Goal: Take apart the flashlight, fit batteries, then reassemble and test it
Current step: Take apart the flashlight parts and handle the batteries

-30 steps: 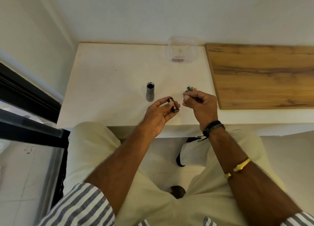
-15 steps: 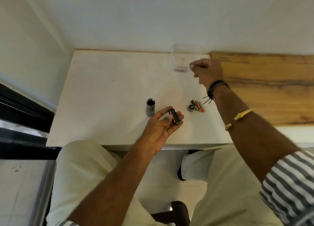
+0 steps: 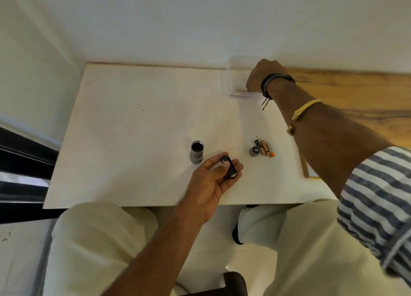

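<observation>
Bare tabletop [image 3: 133, 140] left of upright flashlight body [image 3: 197, 151].

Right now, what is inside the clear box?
The right hand reaches into the clear box; a small brownish item lies on its floor. Its fingers are hidden, any grip unseen.

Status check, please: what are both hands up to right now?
Left hand holds black battery holder. Right hand in clear box, fingers hidden. Flashlight body upright, open, on table. Nothing blocking.
</observation>
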The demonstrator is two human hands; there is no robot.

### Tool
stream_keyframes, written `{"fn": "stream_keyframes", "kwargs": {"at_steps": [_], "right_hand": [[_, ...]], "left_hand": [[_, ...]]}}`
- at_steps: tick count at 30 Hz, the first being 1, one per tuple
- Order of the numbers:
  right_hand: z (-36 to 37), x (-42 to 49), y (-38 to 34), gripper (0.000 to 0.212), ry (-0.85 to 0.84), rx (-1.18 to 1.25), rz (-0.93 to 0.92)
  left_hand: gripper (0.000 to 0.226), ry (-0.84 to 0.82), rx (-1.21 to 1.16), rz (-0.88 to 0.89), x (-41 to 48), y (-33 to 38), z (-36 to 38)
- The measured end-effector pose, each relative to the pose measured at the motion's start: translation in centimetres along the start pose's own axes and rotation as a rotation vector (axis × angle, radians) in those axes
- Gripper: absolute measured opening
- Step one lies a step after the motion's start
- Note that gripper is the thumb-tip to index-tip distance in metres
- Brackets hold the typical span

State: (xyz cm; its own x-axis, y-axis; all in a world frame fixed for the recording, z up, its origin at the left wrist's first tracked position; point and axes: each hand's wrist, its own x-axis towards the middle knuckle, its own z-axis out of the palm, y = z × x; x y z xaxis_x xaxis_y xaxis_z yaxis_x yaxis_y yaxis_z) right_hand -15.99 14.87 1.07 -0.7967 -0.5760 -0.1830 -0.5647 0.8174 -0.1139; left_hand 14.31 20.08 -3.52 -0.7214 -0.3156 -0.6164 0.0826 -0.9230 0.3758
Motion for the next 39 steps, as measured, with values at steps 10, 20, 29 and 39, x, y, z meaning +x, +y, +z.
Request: {"fn": "stream_keyframes", "kwargs": {"at_steps": [10,20,29,39], "right_hand": [[1.2,0.8,-0.4,0.021,0.063,-0.07,-0.017],[-0.8,-5.3,0.7,0.008,0.226,0.517,-0.063],[1.1,-18.0,2.9,0.016,0.317,1.156,-0.033],[3.8,-27.2,4.3,0.011,0.148,1.564,0.005]], "left_hand": [[0.033,-0.025,0.019,-0.006,0.0,-0.1,0.1],[0.03,-0.027,0.021,0.027,-1.1,0.5,0.7],[0.029,-0.096,0.068,0.048,-2.9,0.0,0.9],[0.028,-0.087,0.151,0.086,-4.3,-0.5,-0.4]]}}
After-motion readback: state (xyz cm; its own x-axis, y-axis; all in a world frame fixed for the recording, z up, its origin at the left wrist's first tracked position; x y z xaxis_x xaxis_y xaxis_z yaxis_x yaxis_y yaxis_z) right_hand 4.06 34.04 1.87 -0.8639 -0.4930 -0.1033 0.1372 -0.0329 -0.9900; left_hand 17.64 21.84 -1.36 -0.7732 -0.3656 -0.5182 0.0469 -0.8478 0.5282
